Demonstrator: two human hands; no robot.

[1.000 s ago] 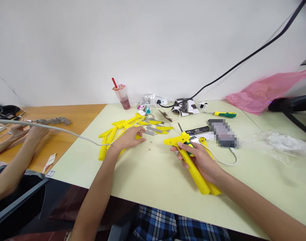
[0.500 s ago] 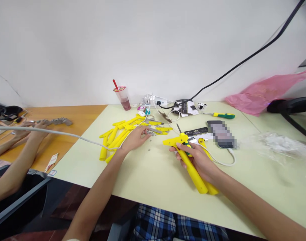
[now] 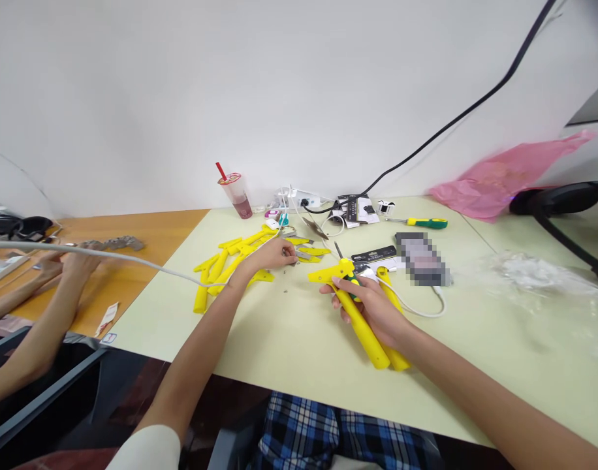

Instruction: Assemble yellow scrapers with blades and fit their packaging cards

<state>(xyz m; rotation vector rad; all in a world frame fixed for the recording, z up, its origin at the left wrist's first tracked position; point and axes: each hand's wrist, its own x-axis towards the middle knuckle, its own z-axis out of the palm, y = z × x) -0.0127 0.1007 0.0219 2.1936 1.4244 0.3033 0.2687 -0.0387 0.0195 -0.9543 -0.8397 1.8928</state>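
Observation:
My right hand (image 3: 370, 303) is wrapped round a yellow T-shaped handle (image 3: 362, 329), head up and tilted left. A screwdriver with a green and yellow grip (image 3: 354, 282) is in the same hand, its dark shaft pointing up. Just behind that handle lies another yellow handle (image 3: 391, 294), partly hidden by my hand. My left hand (image 3: 274, 253) has its fingers pressed together over small metal parts on the table; whatever is between the fingertips is hidden. Around it lie several yellow handles (image 3: 220, 264) in a pile and yellow pieces with grey blades (image 3: 313, 251).
A drink cup (image 3: 237, 199) with a red straw stands by the wall, left of a power strip (image 3: 303, 198). To the right lie another screwdriver (image 3: 429, 223), a phone (image 3: 421, 258) on a cable and a clear plastic bag (image 3: 544, 281). Someone else's hands (image 3: 76, 264) work at the left table.
My left hand has moved slightly right, and its fingers have closed down among the small parts. The right hand keeps its hold on the handle and screwdriver. The view has shifted slightly.

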